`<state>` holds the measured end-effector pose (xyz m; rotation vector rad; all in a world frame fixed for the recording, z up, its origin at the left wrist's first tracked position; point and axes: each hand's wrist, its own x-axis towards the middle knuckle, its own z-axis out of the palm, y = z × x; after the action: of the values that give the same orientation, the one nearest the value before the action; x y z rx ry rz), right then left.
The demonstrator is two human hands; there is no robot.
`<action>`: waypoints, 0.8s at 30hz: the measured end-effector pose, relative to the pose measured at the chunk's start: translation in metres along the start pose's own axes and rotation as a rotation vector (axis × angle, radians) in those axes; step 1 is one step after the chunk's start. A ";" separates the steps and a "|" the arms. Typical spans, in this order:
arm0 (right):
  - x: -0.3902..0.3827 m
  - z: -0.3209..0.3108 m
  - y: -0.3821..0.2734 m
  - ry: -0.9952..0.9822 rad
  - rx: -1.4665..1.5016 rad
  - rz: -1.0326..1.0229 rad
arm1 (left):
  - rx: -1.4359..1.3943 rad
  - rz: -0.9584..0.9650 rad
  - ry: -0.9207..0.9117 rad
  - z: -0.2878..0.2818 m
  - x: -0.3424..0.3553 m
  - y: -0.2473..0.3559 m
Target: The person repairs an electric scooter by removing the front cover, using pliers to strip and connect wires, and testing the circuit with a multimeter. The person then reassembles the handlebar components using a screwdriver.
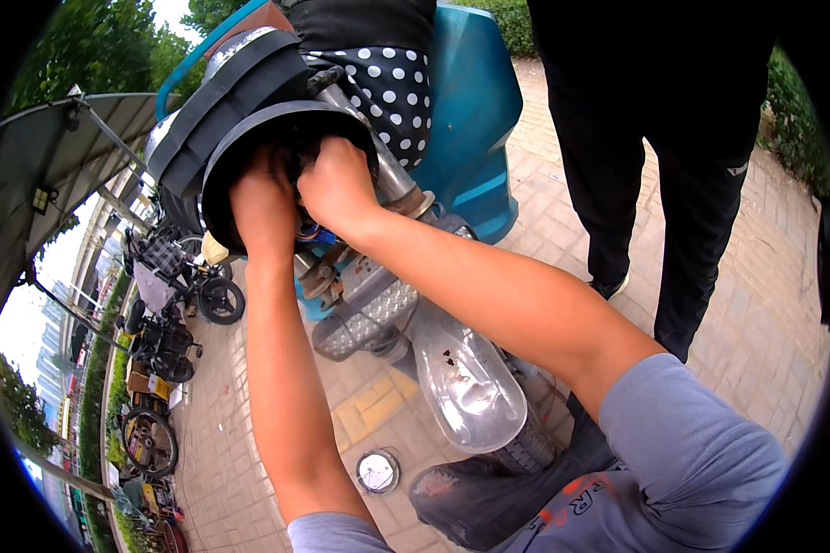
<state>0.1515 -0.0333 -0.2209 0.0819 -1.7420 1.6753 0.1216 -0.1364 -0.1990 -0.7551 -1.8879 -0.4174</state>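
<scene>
A blue electric scooter [470, 101] lies tipped in front of me, with its black seat [221, 101] at the upper left. Both my hands reach under a round black rim [226, 152] beneath the seat. My left hand [263, 203] presses into the dark opening, fingers curled and hidden inside. My right hand [337, 184] sits beside it, fingers closed on something inside that I cannot make out. A grey metal tube [392, 175] runs down past my right wrist. Below my arms are a clear headlight lens [466, 382] and a ribbed grey foot pedal [364, 313].
A person in black trousers [655, 157] stands at the upper right on the brick paving [765, 313]. A polka-dot cloth [387, 88] hangs over the scooter. A small round metal lid [376, 471] lies on the ground. Parked bicycles [171, 304] line the left under a canopy.
</scene>
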 end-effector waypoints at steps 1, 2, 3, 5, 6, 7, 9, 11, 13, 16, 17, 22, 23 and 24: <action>-0.001 0.001 -0.003 0.015 0.009 0.053 | -0.004 0.000 -0.018 -0.001 0.000 -0.002; -0.001 0.002 -0.005 0.029 0.018 0.104 | -0.007 0.001 -0.035 -0.001 -0.001 -0.003; -0.002 0.003 -0.007 0.043 0.027 0.155 | -0.024 0.014 -0.034 0.000 -0.002 -0.004; -0.003 0.005 -0.009 0.062 0.068 0.248 | -0.052 0.044 -0.025 -0.003 -0.002 -0.005; -0.003 0.007 -0.011 0.069 0.090 0.290 | -0.042 0.050 -0.040 -0.005 -0.002 -0.005; -0.002 0.011 -0.011 0.075 0.153 0.336 | -0.032 0.056 -0.056 -0.006 -0.003 -0.005; 0.003 0.016 -0.009 0.096 0.273 0.413 | -0.031 0.074 -0.067 -0.008 0.000 -0.003; 0.001 0.021 -0.006 0.134 0.309 0.393 | -0.034 0.086 -0.073 -0.008 -0.002 -0.005; 0.002 0.026 -0.004 0.150 0.332 0.386 | -0.044 0.055 -0.096 -0.008 -0.004 -0.009; 0.009 0.033 0.005 0.163 0.346 0.362 | -0.075 0.058 -0.117 -0.008 0.000 -0.003; 0.009 0.035 0.008 0.164 0.348 0.333 | -0.074 0.070 -0.117 -0.009 0.000 -0.004; 0.011 0.034 0.014 0.128 0.402 0.275 | -0.067 0.099 -0.118 -0.010 0.002 -0.005; 0.007 0.033 0.013 0.145 0.380 0.227 | -0.067 0.096 -0.125 -0.011 0.001 -0.006; 0.005 0.032 0.012 0.162 0.359 0.179 | -0.067 0.093 -0.132 -0.012 0.001 -0.007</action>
<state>0.1279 -0.0582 -0.2257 -0.0474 -1.3485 2.0514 0.1246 -0.1486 -0.1932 -0.9307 -1.9600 -0.3820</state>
